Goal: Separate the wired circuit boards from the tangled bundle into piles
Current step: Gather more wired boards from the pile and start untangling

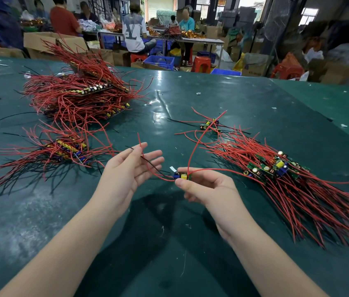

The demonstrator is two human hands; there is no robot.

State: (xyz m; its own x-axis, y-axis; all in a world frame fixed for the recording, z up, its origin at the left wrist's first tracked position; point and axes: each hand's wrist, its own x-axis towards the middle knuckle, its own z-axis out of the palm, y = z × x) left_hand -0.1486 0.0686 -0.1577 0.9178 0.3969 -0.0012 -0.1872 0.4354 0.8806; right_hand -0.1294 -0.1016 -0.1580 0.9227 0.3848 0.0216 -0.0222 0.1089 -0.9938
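My right hand [206,186] pinches one small circuit board [181,176] with blue and yellow parts, held above the green table. Its red and black wires run left across the fingers of my left hand [129,171], which is spread, thumb touching the wire ends. One long red wire arcs up from the board. A tangled bundle of boards and red wires [276,174] lies to the right. A sorted pile [66,150] lies to the left. A big stacked pile [83,93] sits at the far left.
A few loose boards with wires [210,124] lie in the middle beyond my hands. Small white scraps dot the green table cover [212,93]. Beyond the far edge are people at benches, cardboard boxes, blue crates and red stools.
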